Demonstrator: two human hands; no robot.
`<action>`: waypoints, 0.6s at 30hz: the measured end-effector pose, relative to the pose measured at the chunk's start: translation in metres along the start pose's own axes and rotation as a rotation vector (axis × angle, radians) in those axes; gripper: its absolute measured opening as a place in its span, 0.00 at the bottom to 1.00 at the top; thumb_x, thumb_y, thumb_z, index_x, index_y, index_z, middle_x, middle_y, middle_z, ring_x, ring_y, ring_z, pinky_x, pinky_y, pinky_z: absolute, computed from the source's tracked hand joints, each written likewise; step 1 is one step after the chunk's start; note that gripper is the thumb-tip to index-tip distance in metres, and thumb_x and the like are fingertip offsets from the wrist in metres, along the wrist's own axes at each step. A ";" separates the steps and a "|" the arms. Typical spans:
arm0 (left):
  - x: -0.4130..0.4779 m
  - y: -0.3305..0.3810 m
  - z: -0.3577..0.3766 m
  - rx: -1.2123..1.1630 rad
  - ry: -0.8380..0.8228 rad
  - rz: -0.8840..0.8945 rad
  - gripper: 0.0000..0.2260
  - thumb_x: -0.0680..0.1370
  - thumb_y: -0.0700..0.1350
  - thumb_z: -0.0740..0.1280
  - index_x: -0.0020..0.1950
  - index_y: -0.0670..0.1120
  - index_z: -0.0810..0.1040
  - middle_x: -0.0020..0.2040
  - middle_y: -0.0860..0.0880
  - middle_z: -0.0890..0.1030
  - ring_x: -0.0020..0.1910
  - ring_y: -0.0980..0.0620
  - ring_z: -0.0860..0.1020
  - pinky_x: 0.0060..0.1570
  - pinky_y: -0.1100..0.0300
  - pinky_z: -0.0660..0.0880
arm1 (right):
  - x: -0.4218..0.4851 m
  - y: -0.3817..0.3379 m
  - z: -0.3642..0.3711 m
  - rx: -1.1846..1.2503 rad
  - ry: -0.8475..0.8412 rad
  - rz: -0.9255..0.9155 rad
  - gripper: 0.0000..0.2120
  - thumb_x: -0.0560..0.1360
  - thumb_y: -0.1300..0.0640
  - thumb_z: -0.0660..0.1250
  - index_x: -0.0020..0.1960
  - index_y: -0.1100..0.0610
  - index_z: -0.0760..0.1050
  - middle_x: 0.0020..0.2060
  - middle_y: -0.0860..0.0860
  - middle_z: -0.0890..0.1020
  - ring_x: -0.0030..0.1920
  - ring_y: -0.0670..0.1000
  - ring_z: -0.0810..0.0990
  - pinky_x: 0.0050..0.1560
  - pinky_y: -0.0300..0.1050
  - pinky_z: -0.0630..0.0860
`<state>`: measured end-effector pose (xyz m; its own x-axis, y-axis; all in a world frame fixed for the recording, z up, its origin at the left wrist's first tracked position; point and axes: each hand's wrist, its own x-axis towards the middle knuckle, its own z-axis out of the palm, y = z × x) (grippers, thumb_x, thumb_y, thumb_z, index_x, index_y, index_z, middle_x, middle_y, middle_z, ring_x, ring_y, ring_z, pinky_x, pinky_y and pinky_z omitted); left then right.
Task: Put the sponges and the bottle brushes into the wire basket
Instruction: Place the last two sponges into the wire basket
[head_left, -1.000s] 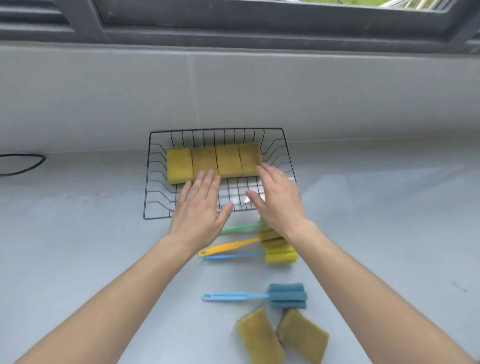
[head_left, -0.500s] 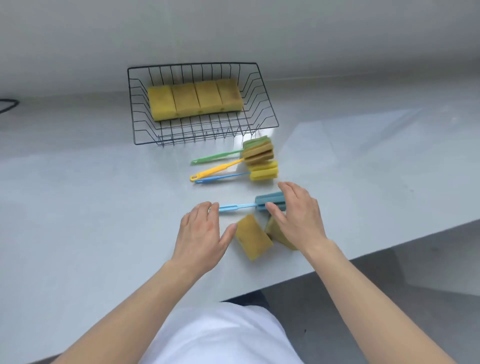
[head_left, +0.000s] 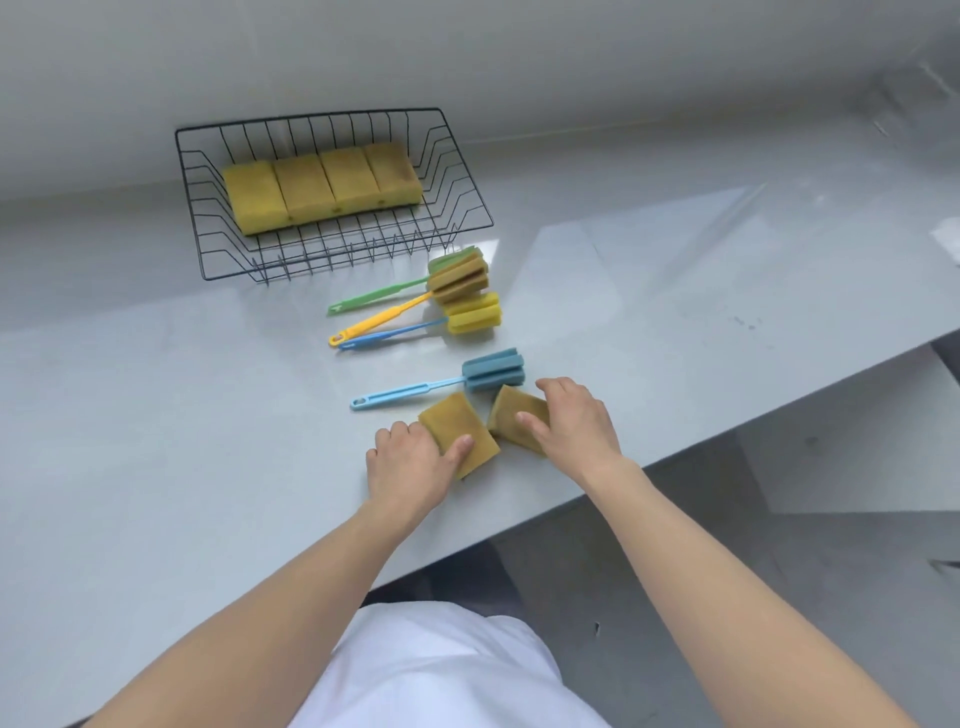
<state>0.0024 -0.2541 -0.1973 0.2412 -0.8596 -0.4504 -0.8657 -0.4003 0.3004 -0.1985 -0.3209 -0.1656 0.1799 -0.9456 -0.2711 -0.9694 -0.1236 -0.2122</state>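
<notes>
A black wire basket (head_left: 470, 210) stands at the back of the grey counter with several yellow sponges (head_left: 322, 187) in a row along its far side. In front of it lie three bottle brushes (head_left: 457, 291) with green, yellow and blue handles. A blue-headed brush (head_left: 493, 370) lies nearer to me. Two more yellow sponges rest near the counter's front edge. My left hand (head_left: 410, 465) grips the left sponge (head_left: 457, 423), thumb on top. My right hand (head_left: 574, 423) closes on the right sponge (head_left: 511, 413).
The counter's front edge (head_left: 675, 454) runs diagonally just right of my right hand, with the floor below. A grey wall rises behind the basket. My white clothing (head_left: 441, 670) shows at the bottom.
Both hands drew back from the basket to the counter's front edge. They went from hovering open beside the two loose sponges to closing on them.
</notes>
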 end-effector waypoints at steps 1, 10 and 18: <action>0.000 0.001 0.000 -0.036 0.002 -0.009 0.32 0.76 0.70 0.56 0.58 0.42 0.76 0.55 0.42 0.78 0.57 0.40 0.73 0.54 0.46 0.71 | 0.001 0.000 0.001 -0.001 0.000 0.000 0.26 0.78 0.42 0.64 0.71 0.55 0.69 0.64 0.53 0.76 0.64 0.56 0.74 0.61 0.53 0.71; 0.004 -0.003 -0.003 -0.394 -0.058 -0.092 0.17 0.78 0.55 0.66 0.52 0.42 0.68 0.49 0.43 0.79 0.48 0.41 0.77 0.42 0.50 0.72 | 0.005 -0.002 0.014 -0.044 -0.031 0.028 0.22 0.77 0.39 0.63 0.62 0.54 0.74 0.55 0.53 0.78 0.55 0.57 0.75 0.53 0.53 0.72; 0.002 -0.027 -0.012 -0.601 -0.058 -0.140 0.13 0.79 0.51 0.67 0.50 0.44 0.68 0.44 0.47 0.77 0.42 0.49 0.76 0.39 0.52 0.72 | -0.010 -0.008 0.025 0.150 -0.016 0.071 0.17 0.76 0.41 0.66 0.48 0.55 0.69 0.45 0.51 0.73 0.46 0.54 0.72 0.46 0.49 0.71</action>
<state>0.0310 -0.2485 -0.1963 0.2958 -0.7738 -0.5601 -0.4252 -0.6317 0.6481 -0.1885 -0.3029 -0.1849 0.1159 -0.9453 -0.3049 -0.9441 -0.0095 -0.3294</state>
